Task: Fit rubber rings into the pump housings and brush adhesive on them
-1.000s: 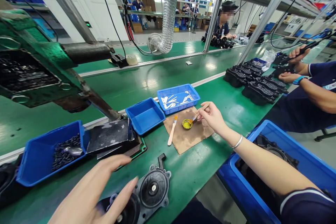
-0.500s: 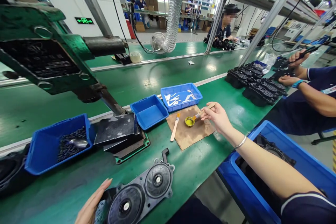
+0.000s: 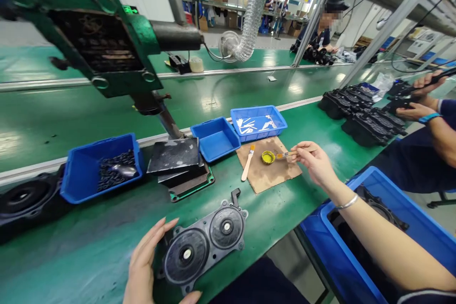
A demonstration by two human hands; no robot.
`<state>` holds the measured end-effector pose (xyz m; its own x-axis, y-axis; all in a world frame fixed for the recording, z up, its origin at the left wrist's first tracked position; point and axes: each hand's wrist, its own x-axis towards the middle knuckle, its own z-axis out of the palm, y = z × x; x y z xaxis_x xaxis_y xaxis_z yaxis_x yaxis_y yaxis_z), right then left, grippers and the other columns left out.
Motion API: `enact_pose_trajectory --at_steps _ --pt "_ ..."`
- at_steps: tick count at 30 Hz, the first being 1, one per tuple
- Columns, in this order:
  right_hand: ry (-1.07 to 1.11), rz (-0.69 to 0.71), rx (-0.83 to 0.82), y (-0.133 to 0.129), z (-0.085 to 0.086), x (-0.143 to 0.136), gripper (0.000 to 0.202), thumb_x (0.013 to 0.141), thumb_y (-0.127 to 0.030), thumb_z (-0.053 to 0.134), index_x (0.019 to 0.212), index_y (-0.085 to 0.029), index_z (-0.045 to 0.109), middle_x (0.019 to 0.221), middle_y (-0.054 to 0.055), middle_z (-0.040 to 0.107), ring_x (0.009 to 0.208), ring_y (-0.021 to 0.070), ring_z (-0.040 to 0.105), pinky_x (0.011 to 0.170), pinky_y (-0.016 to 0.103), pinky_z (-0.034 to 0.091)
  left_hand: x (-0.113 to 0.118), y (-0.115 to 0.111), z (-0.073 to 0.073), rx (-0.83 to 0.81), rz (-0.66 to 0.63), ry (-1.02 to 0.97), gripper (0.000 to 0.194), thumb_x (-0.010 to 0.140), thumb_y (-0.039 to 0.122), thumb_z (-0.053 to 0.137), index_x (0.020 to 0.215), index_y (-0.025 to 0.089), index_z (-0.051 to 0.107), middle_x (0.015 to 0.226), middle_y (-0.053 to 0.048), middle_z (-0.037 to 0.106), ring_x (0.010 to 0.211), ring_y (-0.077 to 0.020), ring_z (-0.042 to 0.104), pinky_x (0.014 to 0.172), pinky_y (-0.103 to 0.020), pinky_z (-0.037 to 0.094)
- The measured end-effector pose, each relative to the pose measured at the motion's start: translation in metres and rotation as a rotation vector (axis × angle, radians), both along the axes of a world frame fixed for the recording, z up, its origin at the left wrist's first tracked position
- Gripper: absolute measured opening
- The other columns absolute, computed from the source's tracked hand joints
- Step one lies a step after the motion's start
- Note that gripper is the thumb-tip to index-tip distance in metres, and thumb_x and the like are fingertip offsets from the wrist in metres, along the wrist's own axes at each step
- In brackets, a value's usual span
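Note:
My right hand (image 3: 315, 161) pinches the wooden handle of a small brush (image 3: 292, 153), its bristles just right of a round cup of yellow-green grease (image 3: 268, 157). The cup stands on brown cardboard (image 3: 265, 178), where a second brush (image 3: 248, 162) also lies. At the bottom, my left hand (image 3: 147, 261) is spread around the left end of a black housing (image 3: 204, 247) with two round discs, thumb and fingers apart. Whether it touches the housing I cannot tell.
Blue bins hold white sticks (image 3: 259, 122), nothing (image 3: 216, 140) and dark small parts (image 3: 101, 167). Black plates (image 3: 174, 159) lie beside them under a green machine (image 3: 103, 33). A blue crate (image 3: 384, 228) stands right. Another person's hands (image 3: 422, 99) work near black housings (image 3: 374, 116).
The brush has moved right, out of the grease cup. My left hand has come further into view around the housing. The whole view has shifted, with the table things now further right.

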<state>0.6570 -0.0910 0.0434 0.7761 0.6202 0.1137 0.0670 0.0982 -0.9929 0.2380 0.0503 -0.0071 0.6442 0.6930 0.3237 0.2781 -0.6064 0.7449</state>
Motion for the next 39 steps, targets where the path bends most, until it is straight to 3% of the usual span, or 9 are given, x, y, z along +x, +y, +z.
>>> enact_pose_trajectory --at_steps 3,5,8,10,13,16,29,39 --pt "-0.049 -0.006 -0.003 -0.007 0.013 -0.009 0.031 0.077 -0.039 0.088 0.091 -0.02 0.068 0.081 0.0 0.069 0.068 0.0142 0.07 0.067 0.027 0.06 0.005 -0.008 0.013 -0.025 -0.004 0.015 0.079 0.087 0.05 0.068 0.153 0.028 0.03 0.149 -0.018 0.047 0.147 -0.0396 0.037 0.118 -0.068 0.032" --pt "-0.142 0.068 -0.015 -0.008 0.027 -0.026 0.02 0.085 -0.035 0.082 0.095 -0.021 0.071 0.086 0.002 0.07 0.075 0.0158 0.073 0.073 0.028 0.061 0.006 -0.011 0.017 -0.032 -0.016 0.012 0.081 0.087 0.054 0.069 0.153 0.028 0.03 0.149 -0.018 0.047 0.148 -0.0403 0.036 0.118 -0.068 0.032" --pt "-0.305 0.333 0.002 -0.002 0.05 -0.063 0.004 0.098 -0.024 0.069 0.102 -0.025 0.07 0.1 0.004 0.073 0.079 0.0161 0.075 0.079 0.031 0.063 0.004 -0.01 0.016 -0.05 -0.036 0.003 0.086 0.085 0.052 0.073 0.154 0.027 0.028 0.151 -0.018 0.045 0.148 -0.0401 0.034 0.119 -0.067 0.033" --pt "-0.398 0.557 0.034 0.008 0.061 -0.087 0.011 0.1 -0.017 0.063 0.105 -0.025 0.068 0.105 0.005 0.074 0.084 0.0174 0.076 0.079 0.032 0.064 0.001 -0.008 0.013 -0.055 -0.059 0.008 0.089 0.085 0.05 0.074 0.156 0.027 0.026 0.153 -0.018 0.045 0.15 -0.0393 0.033 0.119 -0.065 0.034" --pt "-0.529 0.821 0.032 0.029 0.067 -0.109 0.016 0.1 -0.013 0.061 0.11 -0.024 0.067 0.107 0.008 0.075 0.098 0.0187 0.076 0.082 0.03 0.064 -0.004 -0.005 0.011 -0.048 -0.09 0.036 0.094 0.083 0.047 0.077 0.157 0.027 0.023 0.154 -0.018 0.044 0.151 -0.0386 0.032 0.119 -0.063 0.037" --pt "-0.596 0.943 0.004 0.046 0.064 -0.112 0.013 0.101 -0.012 0.061 0.109 -0.021 0.066 0.11 0.009 0.075 0.102 0.0163 0.075 0.086 0.027 0.063 -0.006 -0.004 0.011 -0.041 -0.098 0.047 0.097 0.082 0.043 0.079 0.158 0.027 0.021 0.154 -0.018 0.044 0.151 -0.0382 0.033 0.118 -0.062 0.039" --pt "-0.594 1.107 -0.121 0.066 0.067 -0.111 0.013 0.102 -0.013 0.059 0.11 -0.02 0.066 0.11 0.009 0.075 0.108 0.0156 0.072 0.088 0.026 0.061 -0.005 -0.003 0.011 -0.11 -0.106 0.014 0.102 0.076 0.038 0.085 0.157 0.029 0.023 0.15 -0.017 0.047 0.151 -0.0382 0.033 0.118 -0.062 0.041" --pt "-0.785 1.148 -0.197 0.067 0.082 -0.112 0.012 0.104 -0.015 0.055 0.111 -0.02 0.063 0.112 0.009 0.075 0.108 0.0157 0.071 0.093 0.029 0.058 -0.005 -0.004 0.01 -0.108 -0.099 0.004 0.098 0.081 0.044 0.081 0.158 0.03 0.022 0.153 -0.018 0.044 0.147 -0.0381 0.039 0.115 -0.062 0.044"
